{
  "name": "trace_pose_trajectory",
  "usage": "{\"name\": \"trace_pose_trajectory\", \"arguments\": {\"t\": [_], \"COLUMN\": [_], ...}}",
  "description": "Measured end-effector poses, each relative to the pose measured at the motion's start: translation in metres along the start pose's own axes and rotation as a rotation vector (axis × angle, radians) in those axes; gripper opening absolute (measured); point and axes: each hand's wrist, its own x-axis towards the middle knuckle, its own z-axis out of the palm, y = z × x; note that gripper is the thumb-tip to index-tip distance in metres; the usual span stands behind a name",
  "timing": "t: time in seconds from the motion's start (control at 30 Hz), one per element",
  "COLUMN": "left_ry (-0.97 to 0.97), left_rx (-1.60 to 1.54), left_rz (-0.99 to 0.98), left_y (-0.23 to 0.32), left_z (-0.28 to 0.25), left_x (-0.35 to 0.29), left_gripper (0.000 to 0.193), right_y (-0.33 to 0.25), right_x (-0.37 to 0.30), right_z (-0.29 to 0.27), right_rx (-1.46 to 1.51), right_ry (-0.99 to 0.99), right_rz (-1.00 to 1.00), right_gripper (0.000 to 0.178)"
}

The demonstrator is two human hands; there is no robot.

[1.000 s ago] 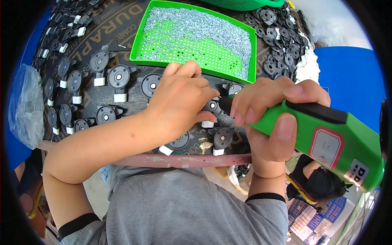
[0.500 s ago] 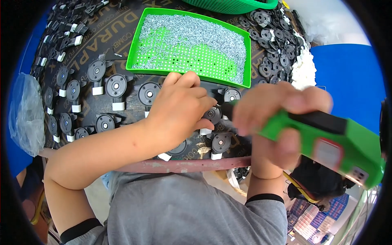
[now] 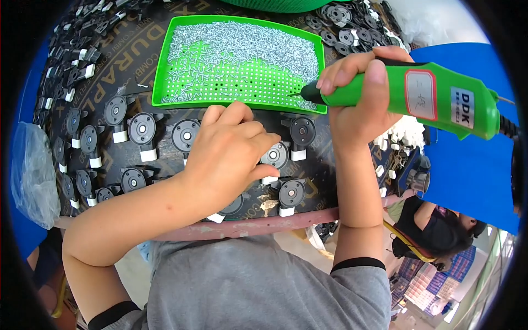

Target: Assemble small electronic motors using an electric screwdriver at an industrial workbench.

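My right hand (image 3: 366, 102) is closed around a green electric screwdriver (image 3: 404, 93), its black nose pointing left. The thin bit reaches over the lower right part of a green perforated tray (image 3: 165, 66) that holds many small silver screws (image 3: 247, 41). I cannot tell if a screw is on the bit. Below the tray, the thumb and forefinger of my left hand (image 3: 234, 146) grip a round dark grey plastic part (image 3: 276, 155) with a white end, lying on the table. Beside it sit a similar part (image 3: 302, 132) and another (image 3: 291, 193).
Several more round parts with white ends (image 3: 142, 129) stand in rows at left. Black pieces (image 3: 82, 58) lie heaped at far left, discs (image 3: 346, 37) at far right, white pieces (image 3: 407, 132) beyond my right forearm. A clear plastic bag (image 3: 36, 170) hangs by the left edge.
My right hand has lifted the screwdriver from the part under my left hand up to the screw tray. My left hand stays by the same part. The whole view has shifted slightly.
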Motion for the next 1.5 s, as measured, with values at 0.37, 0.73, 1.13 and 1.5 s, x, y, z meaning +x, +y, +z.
{"name": "trace_pose_trajectory", "arguments": {"t": [0.37, 0.73, 1.13, 1.5], "left_ry": [-0.005, 0.04, 0.06, 0.058], "left_rx": [0.011, 0.032, 0.043, 0.027], "left_rz": [0.011, 0.061, 0.069, 0.115], "left_y": [-0.003, -0.004, -0.003, -0.004], "left_z": [0.0, 0.002, 0.005, 0.011], "left_x": [-0.001, -0.003, 0.0, 0.004], "left_gripper": [0.049, 0.032, 0.03, 0.031], "right_y": [-0.006, -0.105, -0.089, -0.08], "right_x": [0.003, -0.031, -0.039, -0.035], "right_z": [-0.005, -0.003, -0.003, 0.002], "right_rx": [0.088, 0.203, 0.256, 0.466], "right_ry": [-0.024, -0.364, -0.439, -0.251], "right_rz": [-0.013, 0.157, 0.215, 0.217], "right_gripper": [0.024, 0.04, 0.038, 0.025]}}
